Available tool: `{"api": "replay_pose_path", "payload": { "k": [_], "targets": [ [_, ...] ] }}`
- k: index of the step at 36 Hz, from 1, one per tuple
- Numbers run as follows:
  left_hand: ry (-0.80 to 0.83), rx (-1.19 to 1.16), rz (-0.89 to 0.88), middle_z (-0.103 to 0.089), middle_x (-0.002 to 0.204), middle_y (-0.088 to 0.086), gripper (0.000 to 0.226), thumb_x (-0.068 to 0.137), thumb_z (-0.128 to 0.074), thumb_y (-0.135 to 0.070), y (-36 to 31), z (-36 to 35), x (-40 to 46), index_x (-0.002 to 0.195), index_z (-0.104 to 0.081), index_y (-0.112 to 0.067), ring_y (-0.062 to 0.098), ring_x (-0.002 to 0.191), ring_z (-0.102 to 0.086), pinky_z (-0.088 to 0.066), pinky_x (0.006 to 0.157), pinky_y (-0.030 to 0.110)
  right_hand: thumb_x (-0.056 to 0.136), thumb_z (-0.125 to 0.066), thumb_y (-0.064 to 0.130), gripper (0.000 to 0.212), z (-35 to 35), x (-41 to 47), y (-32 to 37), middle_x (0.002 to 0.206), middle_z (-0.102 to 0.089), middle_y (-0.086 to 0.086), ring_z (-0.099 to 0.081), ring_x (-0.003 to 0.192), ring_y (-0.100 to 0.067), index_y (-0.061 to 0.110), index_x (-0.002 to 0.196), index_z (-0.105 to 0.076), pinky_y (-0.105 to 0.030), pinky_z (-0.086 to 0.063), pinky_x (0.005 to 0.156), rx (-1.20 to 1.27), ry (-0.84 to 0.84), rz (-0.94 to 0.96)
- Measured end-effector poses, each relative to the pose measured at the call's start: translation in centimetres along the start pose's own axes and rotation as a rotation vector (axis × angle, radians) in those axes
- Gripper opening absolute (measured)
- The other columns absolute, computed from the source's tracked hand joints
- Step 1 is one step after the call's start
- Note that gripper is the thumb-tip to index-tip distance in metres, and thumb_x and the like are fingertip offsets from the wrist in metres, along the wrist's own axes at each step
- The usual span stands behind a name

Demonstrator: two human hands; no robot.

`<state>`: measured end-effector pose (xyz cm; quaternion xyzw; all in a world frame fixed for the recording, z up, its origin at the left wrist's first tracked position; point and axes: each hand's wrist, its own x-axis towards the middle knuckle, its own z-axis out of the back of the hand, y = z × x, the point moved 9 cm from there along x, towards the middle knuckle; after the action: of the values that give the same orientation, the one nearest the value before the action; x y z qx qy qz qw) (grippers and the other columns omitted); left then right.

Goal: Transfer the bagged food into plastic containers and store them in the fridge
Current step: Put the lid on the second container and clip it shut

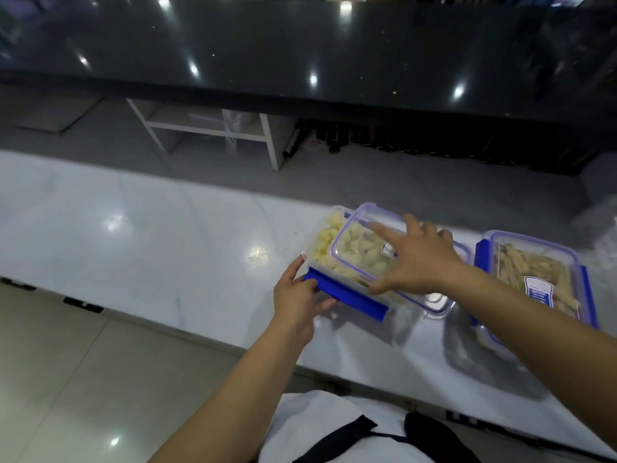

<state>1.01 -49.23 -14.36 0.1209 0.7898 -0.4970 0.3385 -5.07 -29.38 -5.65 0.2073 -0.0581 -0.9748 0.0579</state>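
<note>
I'm lidding the container (325, 248) of pale food chunks on the white surface (167, 228). My right hand (417, 262) presses the lid (360, 242) flat-fingered; my left hand (300, 295) grips the blue clip (350, 297). Next I judge: square the skewed lid, then snap clips.

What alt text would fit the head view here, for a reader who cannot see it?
A person's right hand presses a clear lid onto a food-filled container on a white counter, while the left hand grips its blue side clip. A second, lidded container sits to the right.
</note>
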Motion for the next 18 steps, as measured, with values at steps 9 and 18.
{"api": "replay_pose_path", "payload": {
  "k": [9,18],
  "targets": [
    [-0.012,0.007,-0.022,-0.072,0.114,0.013,0.051,0.097,-0.054,0.006,-0.6,0.9,0.5,0.137,-0.056,-0.027,0.029,0.096,-0.075,-0.063,0.075,0.047,0.051,-0.061,0.082,0.12,-3.1,-2.3,-2.3,0.161,-0.003,-0.005,-0.023,0.14,-0.036,0.058,0.147,0.007,-0.05,-0.022,0.114,-0.017,-0.021,0.025],
    [-0.074,0.02,-0.079,-0.074,0.108,0.012,0.041,0.097,-0.058,0.0,-2.2,1.9,0.5,0.13,-0.061,-0.024,0.024,0.091,-0.076,-0.064,0.075,0.044,0.054,-0.064,0.082,0.119,-0.5,-1.2,-1.0,0.163,-0.001,-0.009,-0.018,0.143,-0.038,0.058,0.147,0.007,-0.052,-0.019,0.114,0.061,-0.111,-0.013]
  ]
}}
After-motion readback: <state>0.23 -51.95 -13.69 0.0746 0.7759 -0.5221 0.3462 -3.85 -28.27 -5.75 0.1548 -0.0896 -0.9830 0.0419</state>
